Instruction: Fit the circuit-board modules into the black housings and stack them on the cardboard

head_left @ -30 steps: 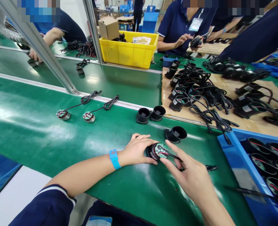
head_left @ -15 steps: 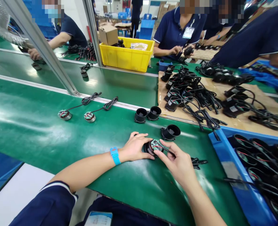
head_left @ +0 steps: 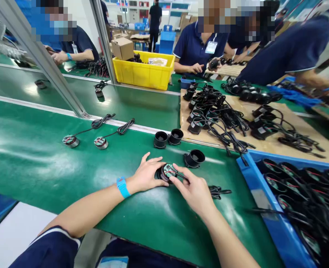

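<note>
My left hand (head_left: 146, 175) wraps round the left side of a black round housing (head_left: 162, 175) standing on the green table. A round part with a green circuit board (head_left: 169, 170) sits in the housing's opening. Thumb and fingers of my right hand (head_left: 190, 188) pinch this board part at its right edge, by the black cable. The coiled end of a cable (head_left: 218, 191) lies to the right of my right hand. Just behind the hands is an empty black housing (head_left: 194, 158), with two more housings (head_left: 160, 139) (head_left: 176, 136) farther back.
Two motor parts with cables (head_left: 71, 141) (head_left: 101, 143) lie at the left. A blue bin (head_left: 260, 193) of wired housings stands at the right. Cardboard (head_left: 236, 139) behind it bears several more. A yellow bin (head_left: 142, 74) and several people are across the table.
The camera view has shifted, so the table items appear farther left. The board part seems to sit lower in the housing. Across the table, one person's hands have come together near the metal post.
</note>
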`<state>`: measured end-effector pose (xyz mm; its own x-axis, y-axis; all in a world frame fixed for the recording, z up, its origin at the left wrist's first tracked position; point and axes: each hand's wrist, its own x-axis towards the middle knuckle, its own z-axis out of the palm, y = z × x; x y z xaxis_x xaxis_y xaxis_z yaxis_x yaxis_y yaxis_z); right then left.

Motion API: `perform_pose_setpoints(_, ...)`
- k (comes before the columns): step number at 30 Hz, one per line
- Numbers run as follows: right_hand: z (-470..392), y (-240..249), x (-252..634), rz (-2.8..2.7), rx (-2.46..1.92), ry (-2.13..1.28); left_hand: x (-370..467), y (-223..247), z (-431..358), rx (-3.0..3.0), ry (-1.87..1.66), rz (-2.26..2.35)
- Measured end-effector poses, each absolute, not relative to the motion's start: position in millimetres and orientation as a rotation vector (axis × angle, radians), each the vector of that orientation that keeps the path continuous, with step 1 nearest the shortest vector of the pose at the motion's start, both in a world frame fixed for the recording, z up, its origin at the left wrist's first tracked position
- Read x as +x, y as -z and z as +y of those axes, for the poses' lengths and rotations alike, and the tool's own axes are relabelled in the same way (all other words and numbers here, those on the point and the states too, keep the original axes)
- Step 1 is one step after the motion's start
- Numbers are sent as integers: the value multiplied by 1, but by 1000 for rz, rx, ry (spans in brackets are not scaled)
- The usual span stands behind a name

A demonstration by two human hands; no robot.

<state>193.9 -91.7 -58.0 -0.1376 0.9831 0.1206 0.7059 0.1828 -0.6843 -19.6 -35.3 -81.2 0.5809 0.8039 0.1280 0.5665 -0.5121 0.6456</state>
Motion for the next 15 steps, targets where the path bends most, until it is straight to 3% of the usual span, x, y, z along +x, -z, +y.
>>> perform_pose_setpoints(5, -105, 59, 189, -2060, -1638, -482, -25, 82, -40, 2274, -549, 1047)
perform_pose_setpoints(11, -86, 46, 228, -2043, -1525, -891, -30, 84, -33, 2218, -460, 910)
perform_pose_setpoints(15, -78, 44, 236, -2102, -1311, -873, -31, 68, -33, 2198, -528, 641)
